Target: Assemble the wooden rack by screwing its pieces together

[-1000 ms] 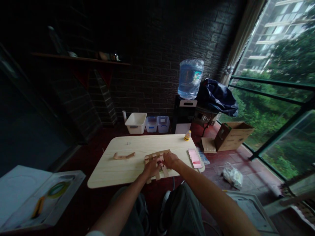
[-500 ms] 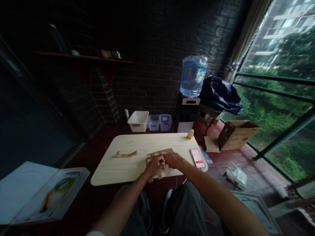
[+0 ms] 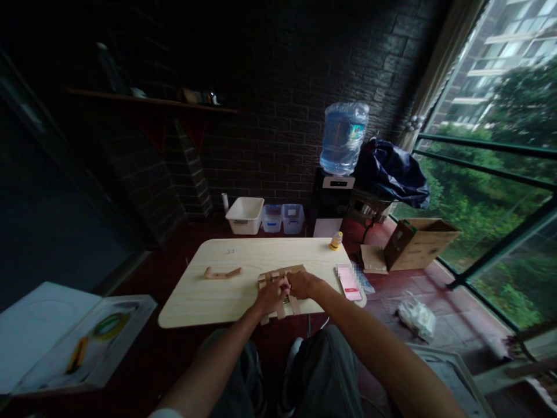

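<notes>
A flat piece of brown cardboard (image 3: pixel 296 269) with several strips lies near the front edge of the pale wooden table (image 3: pixel 187 305), some strips hanging over the edge. Over it, my left hand (image 3: pixel 270 295) and my right hand (image 3: pixel 301 284) meet, fingertips nearly touching. Both hands have their fingers drawn together around something too small to name. A bent brown strip (image 3: pixel 223 274) rests further left on the tabletop. Two tiny pieces (image 3: pixel 230 251) lie behind that strip.
A phone (image 3: pixel 349 283) lies at the table's right end, and a yellow-based bottle (image 3: pixel 336 241) stands at the back right corner. Beyond are plastic bins (image 3: pixel 246 216) and a cardboard box (image 3: pixel 420 244). An open white case (image 3: pixel 108 342) is at lower left.
The view has shifted slightly. My hands stay together over the cardboard, with only small movements of the fingers.
</notes>
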Available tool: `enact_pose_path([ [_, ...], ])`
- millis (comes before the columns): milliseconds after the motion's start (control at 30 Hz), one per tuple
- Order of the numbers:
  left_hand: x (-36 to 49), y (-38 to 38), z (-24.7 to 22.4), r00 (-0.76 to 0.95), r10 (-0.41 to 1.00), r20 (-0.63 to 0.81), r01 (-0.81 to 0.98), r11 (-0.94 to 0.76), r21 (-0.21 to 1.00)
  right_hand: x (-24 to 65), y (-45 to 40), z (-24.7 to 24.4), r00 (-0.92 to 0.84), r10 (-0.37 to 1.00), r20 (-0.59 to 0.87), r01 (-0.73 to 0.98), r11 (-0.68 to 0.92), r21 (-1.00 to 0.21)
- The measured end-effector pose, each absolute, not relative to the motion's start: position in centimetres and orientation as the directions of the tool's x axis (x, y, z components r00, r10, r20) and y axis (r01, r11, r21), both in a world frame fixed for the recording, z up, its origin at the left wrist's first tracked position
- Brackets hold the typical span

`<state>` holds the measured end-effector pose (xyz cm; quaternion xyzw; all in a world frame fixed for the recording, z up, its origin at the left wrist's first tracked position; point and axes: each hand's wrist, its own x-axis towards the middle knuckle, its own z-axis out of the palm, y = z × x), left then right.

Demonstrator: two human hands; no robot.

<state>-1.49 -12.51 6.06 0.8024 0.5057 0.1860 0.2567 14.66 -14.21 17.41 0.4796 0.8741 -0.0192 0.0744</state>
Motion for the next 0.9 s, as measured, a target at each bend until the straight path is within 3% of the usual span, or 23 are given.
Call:
enact_pose_path([
  [200,-1.5,-12.4,6.0,0.395,0.919,-0.005,0.738,-0.314,0.598,14.7,-13.8,18.0,-0.537,0.79,-0.295,0.82,0.571,0.037],
  [433,-1.8,-11.9,4.9,0.414,0.909,0.059,0.681,-0.352,0.642,16.3,-13.6,16.2,-0.47,0.85,-0.237,0.876,0.481,-0.009],
  [633,-1.8,-11.8,5.2,0.426,0.904,0.033,0.693,-0.349,0.63,14.9,-12.6,15.0,-0.467,0.849,-0.247,0.865,0.496,0.07],
  [900,-1.5,-12.5,6.3,0.409,0.912,0.012,0.716,-0.33,0.615,14.2,-12.9,17.3,-0.495,0.815,-0.302,0.836,0.541,0.089],
])
